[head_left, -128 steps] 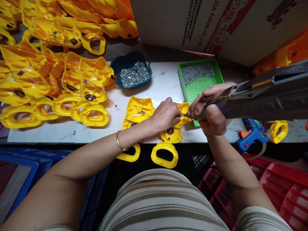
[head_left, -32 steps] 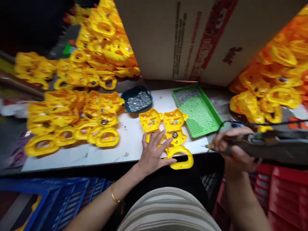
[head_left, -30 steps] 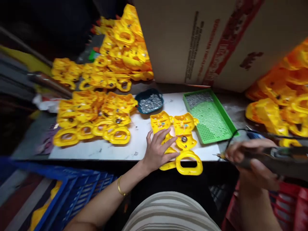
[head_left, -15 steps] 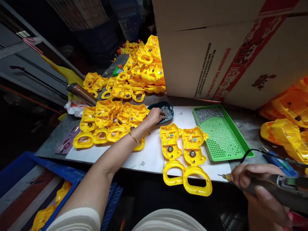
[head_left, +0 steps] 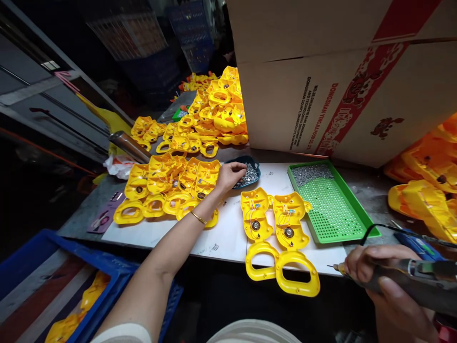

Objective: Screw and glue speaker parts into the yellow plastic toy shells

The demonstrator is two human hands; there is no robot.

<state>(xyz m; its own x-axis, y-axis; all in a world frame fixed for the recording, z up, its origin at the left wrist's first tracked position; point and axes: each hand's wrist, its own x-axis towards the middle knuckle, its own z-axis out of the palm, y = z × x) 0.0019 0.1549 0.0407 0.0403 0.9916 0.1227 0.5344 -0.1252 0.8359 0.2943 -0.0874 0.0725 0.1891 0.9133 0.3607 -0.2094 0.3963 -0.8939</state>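
Observation:
My left hand (head_left: 229,177) reaches into a dark teal bowl (head_left: 258,169) of small metal screws (head_left: 250,176). Its fingers are bent together at the screws, and whatever is between them is too small to make out. At the lower right, my right hand (head_left: 385,271) wraps around a dark electric screwdriver (head_left: 416,283), its thin bit pointing left. Between the hands, two yellow plastic toy halves (head_left: 250,216) (head_left: 290,216) lie hollow side up, showing wires and a round speaker-like part. Their loop handles (head_left: 299,274) stick out over the table's front edge.
A green perforated tray (head_left: 342,209) holds more small metal pieces at its far end. Behind stands a large cardboard box (head_left: 278,105). More yellow halves (head_left: 167,176) are grouped on the left and heaped (head_left: 221,109) behind. A blue crate (head_left: 117,271) sits lower left.
The view has shifted slightly, so the table things sit a little lower and further right. My left hand stays at the bowl, its fingers slightly raised. The right hand still grips the screwdriver.

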